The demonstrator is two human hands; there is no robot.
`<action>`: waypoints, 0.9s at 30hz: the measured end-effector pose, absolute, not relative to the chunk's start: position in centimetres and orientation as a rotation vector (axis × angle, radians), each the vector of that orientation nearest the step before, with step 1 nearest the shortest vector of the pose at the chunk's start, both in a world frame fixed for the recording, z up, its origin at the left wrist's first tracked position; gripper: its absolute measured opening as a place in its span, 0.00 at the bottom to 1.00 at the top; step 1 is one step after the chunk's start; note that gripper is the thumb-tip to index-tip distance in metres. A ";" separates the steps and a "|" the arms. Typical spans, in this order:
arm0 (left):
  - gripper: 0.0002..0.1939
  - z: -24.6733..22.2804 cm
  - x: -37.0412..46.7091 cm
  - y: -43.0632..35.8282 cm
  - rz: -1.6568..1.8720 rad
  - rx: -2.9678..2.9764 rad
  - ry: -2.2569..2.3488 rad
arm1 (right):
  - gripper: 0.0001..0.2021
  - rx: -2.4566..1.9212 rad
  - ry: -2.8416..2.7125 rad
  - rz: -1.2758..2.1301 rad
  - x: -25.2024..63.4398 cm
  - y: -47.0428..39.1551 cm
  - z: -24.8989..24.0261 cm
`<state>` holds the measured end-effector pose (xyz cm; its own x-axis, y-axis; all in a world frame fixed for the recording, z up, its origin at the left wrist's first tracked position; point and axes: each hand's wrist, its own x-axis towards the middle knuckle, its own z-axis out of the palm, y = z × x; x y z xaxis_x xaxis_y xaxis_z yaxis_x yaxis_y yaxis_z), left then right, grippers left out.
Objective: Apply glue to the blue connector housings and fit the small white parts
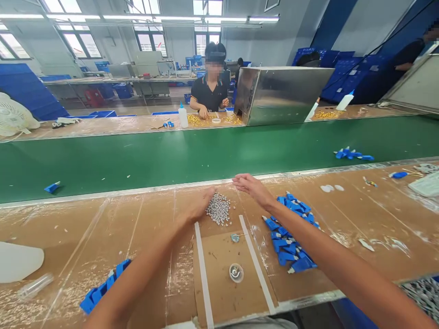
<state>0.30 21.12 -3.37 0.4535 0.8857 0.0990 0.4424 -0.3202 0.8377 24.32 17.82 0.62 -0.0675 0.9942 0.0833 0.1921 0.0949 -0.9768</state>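
A pile of small grey pieces (218, 209) lies on the brown covered table, just behind a taped cardboard sheet (219, 256). My left hand (205, 201) rests against the pile's left side; its fingers are mostly hidden, so its grip is unclear. To the right of the pile, my right hand (252, 187) hovers with fingers stretched out, holding nothing. Under my right forearm many blue pieces with pale tips (288, 246) lie heaped. More blue pieces (99, 290) sit in a row beside my left forearm. A small round cup (236, 273) stands on the cardboard.
A green conveyor belt (154, 155) runs across behind the table, carrying a few blue pieces (353, 154). Beyond it a person (212, 91) works at small yellow pieces near a white bottle (183, 115) and a metal box (284, 96). A clear tube (35, 287) lies at left.
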 end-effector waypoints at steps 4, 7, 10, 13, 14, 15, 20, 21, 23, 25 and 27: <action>0.37 -3.9 2.1 20.9 0.535 2.299 0.937 | 0.20 -1.353 -1.329 1.067 25.9 13.2 1.7; 0.38 -4.6 3.8 20.6 0.441 2.486 0.896 | 0.21 -1.442 -1.316 1.005 26.4 9.6 2.0; 0.38 -4.9 4.4 20.7 0.373 2.610 0.880 | 0.20 -1.509 -1.370 0.926 26.4 7.7 2.3; 0.36 -4.6 3.5 21.0 0.324 2.686 0.856 | 0.16 -1.548 -1.509 0.829 26.0 7.5 2.7; 0.35 -4.5 3.0 21.1 0.310 2.700 0.848 | 0.15 -1.551 -1.571 0.801 25.7 7.7 2.8; 0.34 -4.4 2.5 21.2 0.298 2.710 0.842 | 0.13 -1.547 -1.637 0.777 25.4 7.9 2.9; 0.33 -3.9 1.1 21.2 0.262 2.698 0.877 | 0.10 -1.462 -1.908 0.667 25.0 8.4 4.1; 0.33 -3.7 1.0 21.3 0.253 2.688 0.884 | 0.10 -1.445 -1.929 0.646 25.4 8.1 4.6; 0.32 -3.2 0.9 21.4 0.238 2.666 0.894 | 0.10 -1.430 -1.931 0.612 26.8 7.0 5.5; 0.32 -2.7 1.0 21.4 0.236 2.642 0.909 | 0.11 -1.460 -1.894 0.572 28.8 5.3 6.4; 0.32 -2.3 1.1 21.2 0.242 2.624 0.917 | 0.12 -1.536 -1.841 0.529 31.1 3.2 6.8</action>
<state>1.07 21.23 -2.25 0.7763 0.6288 0.0449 0.5692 -0.7298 0.3787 31.09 3.20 6.83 -0.0794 0.9685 0.2358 0.6955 0.2233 -0.6830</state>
